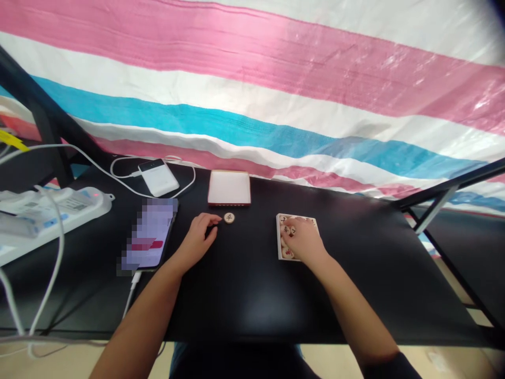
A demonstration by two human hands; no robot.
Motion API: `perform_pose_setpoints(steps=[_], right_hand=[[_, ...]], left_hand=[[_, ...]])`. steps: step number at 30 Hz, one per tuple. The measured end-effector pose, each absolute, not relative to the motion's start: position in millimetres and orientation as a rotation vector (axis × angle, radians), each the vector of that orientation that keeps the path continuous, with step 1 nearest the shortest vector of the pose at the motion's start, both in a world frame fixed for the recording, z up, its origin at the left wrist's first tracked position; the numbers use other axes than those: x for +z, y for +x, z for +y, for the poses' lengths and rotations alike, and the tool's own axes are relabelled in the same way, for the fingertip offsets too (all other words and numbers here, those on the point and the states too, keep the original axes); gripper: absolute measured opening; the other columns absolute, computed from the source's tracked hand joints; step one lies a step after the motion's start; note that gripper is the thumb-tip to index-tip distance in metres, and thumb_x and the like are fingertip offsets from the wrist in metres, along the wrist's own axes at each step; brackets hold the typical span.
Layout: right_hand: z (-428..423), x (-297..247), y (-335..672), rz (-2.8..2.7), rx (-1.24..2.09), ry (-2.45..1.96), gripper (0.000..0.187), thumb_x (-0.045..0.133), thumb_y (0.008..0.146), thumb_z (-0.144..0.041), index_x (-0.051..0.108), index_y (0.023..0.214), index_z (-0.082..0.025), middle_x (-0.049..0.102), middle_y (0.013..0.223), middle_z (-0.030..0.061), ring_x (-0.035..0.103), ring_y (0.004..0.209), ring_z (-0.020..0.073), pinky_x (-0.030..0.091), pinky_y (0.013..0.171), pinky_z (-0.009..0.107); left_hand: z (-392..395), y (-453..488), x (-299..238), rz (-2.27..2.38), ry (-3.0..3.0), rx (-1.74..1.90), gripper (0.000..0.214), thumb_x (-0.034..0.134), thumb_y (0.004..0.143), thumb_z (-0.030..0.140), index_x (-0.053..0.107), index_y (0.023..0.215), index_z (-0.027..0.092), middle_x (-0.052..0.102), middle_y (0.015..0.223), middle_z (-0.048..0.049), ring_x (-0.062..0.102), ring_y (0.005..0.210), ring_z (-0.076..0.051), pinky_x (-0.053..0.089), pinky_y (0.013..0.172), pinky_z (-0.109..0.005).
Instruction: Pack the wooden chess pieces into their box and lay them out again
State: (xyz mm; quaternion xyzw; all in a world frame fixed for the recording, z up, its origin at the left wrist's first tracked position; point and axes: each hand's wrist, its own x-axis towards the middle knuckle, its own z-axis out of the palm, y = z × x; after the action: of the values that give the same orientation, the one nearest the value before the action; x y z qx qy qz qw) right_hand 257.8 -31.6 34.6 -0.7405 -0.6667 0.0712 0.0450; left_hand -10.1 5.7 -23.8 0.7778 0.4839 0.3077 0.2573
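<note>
My left hand [199, 237] rests on the black desk [244, 300], its fingers curled together and nothing visible in them. Its fingertips lie just left of a round wooden chess piece [229, 217] with a dark carved character, without clearly touching it. My right hand [302, 239] is over a shallow white tray [278, 242], its fingertips on the round wooden pieces inside. The hand hides most of those pieces. A white, red-edged box lid [229, 188] lies flat beyond both hands.
A smartphone [148, 234] with a pixelated screen lies left of my left hand, its white cable trailing off the desk. Behind it is a white power bank [158, 177] with looped cable. A white power strip [51, 213] sits far left. A striped tarp [252, 89] hangs behind the desk.
</note>
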Motion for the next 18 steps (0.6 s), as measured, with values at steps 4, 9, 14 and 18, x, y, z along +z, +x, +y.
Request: perform_pose_setpoints(steps=[4, 9, 14, 18], right_hand=[[-36, 41, 259, -1.970, 0.224, -2.220, 0.021, 0.051, 0.076, -0.022, 0.064, 0.090, -0.015, 0.064, 0.093, 0.0094, 0.054, 0.090, 0.0230, 0.037, 0.079, 0.032], [-43, 47, 216, -1.817, 0.145, -2.007, 0.017, 0.048, 0.081, -0.029, 0.057, 0.086, -0.016, 0.062, 0.084, 0.0058, 0.052, 0.080, 0.0192, 0.038, 0.074, 0.030], [-36, 21, 150, -2.090, 0.233, -1.808, 0.015, 0.050, 0.082, -0.030, 0.055, 0.086, -0.016, 0.060, 0.081, 0.0061, 0.049, 0.079, 0.0199, 0.038, 0.072, 0.030], [-27, 3, 131, -2.105, 0.139, -1.852, 0.018, 0.050, 0.082, -0.030, 0.053, 0.088, -0.014, 0.060, 0.084, 0.0086, 0.048, 0.079, 0.0214, 0.038, 0.070, 0.032]], left_hand=[[5, -10, -23, 1.312, 2.097, 0.842, 0.019, 0.043, 0.081, 0.016, 0.051, 0.098, 0.018, 0.052, 0.093, -0.0048, 0.051, 0.088, -0.019, 0.043, 0.084, -0.036], [4, -10, -22, 1.302, 2.111, 0.842, 0.019, 0.043, 0.080, 0.014, 0.052, 0.097, 0.017, 0.053, 0.092, -0.0057, 0.050, 0.089, -0.019, 0.043, 0.084, -0.037], [3, -10, -23, 1.288, 2.117, 0.847, 0.021, 0.043, 0.080, 0.012, 0.051, 0.098, 0.017, 0.052, 0.093, -0.0058, 0.050, 0.089, -0.019, 0.043, 0.084, -0.037], [2, -10, -22, 1.280, 2.117, 0.850, 0.021, 0.043, 0.079, 0.012, 0.052, 0.098, 0.017, 0.052, 0.093, -0.0059, 0.050, 0.089, -0.019, 0.043, 0.083, -0.036]])
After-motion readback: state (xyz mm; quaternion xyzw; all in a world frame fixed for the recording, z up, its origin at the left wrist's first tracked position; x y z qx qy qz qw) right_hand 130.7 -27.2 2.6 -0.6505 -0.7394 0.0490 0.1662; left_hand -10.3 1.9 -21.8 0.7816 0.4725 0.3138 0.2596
